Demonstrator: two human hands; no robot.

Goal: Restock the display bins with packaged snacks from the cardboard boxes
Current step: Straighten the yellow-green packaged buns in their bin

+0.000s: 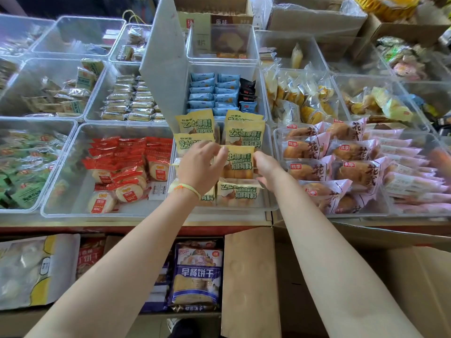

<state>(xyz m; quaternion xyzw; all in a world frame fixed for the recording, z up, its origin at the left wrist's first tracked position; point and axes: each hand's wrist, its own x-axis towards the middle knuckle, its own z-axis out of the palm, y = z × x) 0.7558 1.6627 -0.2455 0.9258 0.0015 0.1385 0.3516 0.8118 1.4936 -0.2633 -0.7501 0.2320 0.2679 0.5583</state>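
Yellow snack packet (240, 162) is standing upright in the middle clear bin (268, 206) on the bench, among matching packets, with the left hand (201, 167) and right hand (267, 167) pinching its side edges in curled fingers, above an open cardboard box (249, 284).

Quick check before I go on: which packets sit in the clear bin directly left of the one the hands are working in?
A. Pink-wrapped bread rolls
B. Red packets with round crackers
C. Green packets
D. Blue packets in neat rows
B: the hands hold a yellow packet over the centre bin, and the bin to its left holds red cracker packets.
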